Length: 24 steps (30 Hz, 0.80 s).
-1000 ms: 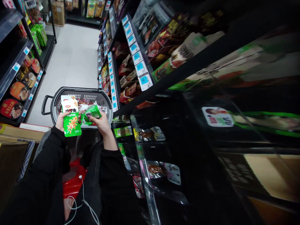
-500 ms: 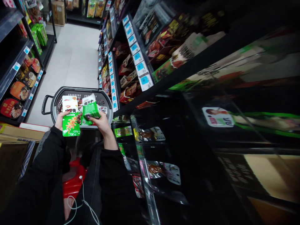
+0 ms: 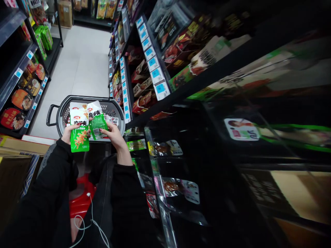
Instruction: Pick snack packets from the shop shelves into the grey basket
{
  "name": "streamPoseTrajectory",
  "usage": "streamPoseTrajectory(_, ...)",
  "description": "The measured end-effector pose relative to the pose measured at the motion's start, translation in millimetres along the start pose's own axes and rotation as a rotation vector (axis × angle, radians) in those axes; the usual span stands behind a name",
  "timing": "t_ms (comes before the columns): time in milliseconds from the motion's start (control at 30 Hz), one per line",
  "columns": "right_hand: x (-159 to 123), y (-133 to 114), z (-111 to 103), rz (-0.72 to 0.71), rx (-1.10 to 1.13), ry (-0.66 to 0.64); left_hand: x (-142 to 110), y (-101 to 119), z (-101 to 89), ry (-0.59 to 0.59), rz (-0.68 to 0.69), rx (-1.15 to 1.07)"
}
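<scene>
My left hand (image 3: 67, 133) is closed on green-and-white snack packets, the front one (image 3: 80, 137) facing me with its printed front showing. Another packet's white top edge peeks out behind it. In my right hand (image 3: 115, 136) is a second green-and-white snack packet (image 3: 97, 120), tilted, with fingertips pressed on its lower right side. The two hands are close together, and the packets nearly touch. Below them stands a grey shopping basket (image 3: 120, 115) with a black rim, holding more packets (image 3: 111, 120) that are partly hidden by what I hold.
Shelves with price tags (image 3: 156, 74) and bagged food run along the right. Clear compartments (image 3: 155, 165) with a few packets are nearer me. Bowl-shaped tubs (image 3: 22, 100) fill the left shelf. Cardboard boxes (image 3: 18, 165) stand at lower left, and a red stool (image 3: 81, 196) is under me.
The packet in my right hand has tipped and opened out flatter, so more of its printed face shows. My left hand has shifted slightly right with its packets.
</scene>
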State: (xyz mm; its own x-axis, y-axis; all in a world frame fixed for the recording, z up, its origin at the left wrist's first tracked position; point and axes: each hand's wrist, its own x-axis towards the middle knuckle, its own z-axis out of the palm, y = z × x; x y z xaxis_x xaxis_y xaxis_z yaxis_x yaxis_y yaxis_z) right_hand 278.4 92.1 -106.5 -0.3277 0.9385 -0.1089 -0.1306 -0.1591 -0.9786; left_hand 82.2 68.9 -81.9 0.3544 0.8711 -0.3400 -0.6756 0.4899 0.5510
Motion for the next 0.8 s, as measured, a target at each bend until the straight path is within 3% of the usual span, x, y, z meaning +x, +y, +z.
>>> streamPoseTrajectory(133,2,2,3,-0.043,-0.08,0.002,-1,0,3.9,-0.036,0.025,0.035)
streamPoseTrajectory(267,5,4,8,-0.151,-0.154,0.103,-2,-1,7.5,-0.079,-0.047,0.027)
streamPoseTrajectory(367,7,4,9,-0.172,-0.136,0.164,-1,-1,6.7,-0.091,-0.025,0.012)
streamPoseTrajectory(567,-4,-7,7,-0.087,0.218,0.147,2,4,2.0,0.008,0.142,-0.072)
streamPoseTrajectory(667,-16,-14,5,-0.035,0.405,0.129,1,4,2.3,0.03,0.131,-0.077)
streamPoseTrajectory(800,-26,-20,6,-0.077,0.547,0.204,0,2,4.0,0.013,0.103,-0.064)
